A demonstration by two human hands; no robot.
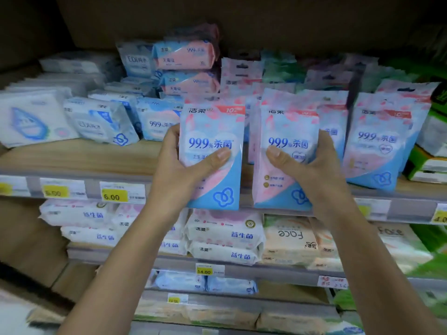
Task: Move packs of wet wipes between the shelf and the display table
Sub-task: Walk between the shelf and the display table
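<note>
- Bare forearms rise from the bottom edge to two hands, each holding one pack of wet wipes in front of the shelf (79,155).
- On the left, the left hand (179,170) grips the left pack (212,131) by its lower left side, with the thumb pressed flat across the front and the fingers curled round the far edge.
- Mirror-wise, the right hand (312,165) grips the right pack (287,126) by its lower right side, thumb on the front.
- Both packs are soft, glossy plastic pouches, flat and rectangular, printed pale blue and pink, with "99.9%" in blue across the middle and a blue flower mark near the bottom.
- Each pack stands upright with its long axis vertical, its printed face toward the camera and its red band at the top.
- They hang side by side with a narrow gap between them, their lower ends in front of the shelf's front rail.
- That shelf is a light wood-grain board with a grey rail that carries white-and-yellow price labels (115,195), one reading 6.00.
- Matching upright packs (379,139) stand in rows on the board behind and to the right.
- Blue-and-white packs (101,122) lie tilted on the left, and pink-and-blue packs (186,54) are stacked flat farther back.
- Lower shelves hold white packs (227,235) stacked flat.
- Dark brown panelling closes the top, and green packaging (433,165) at the right edge is blurred.
</note>
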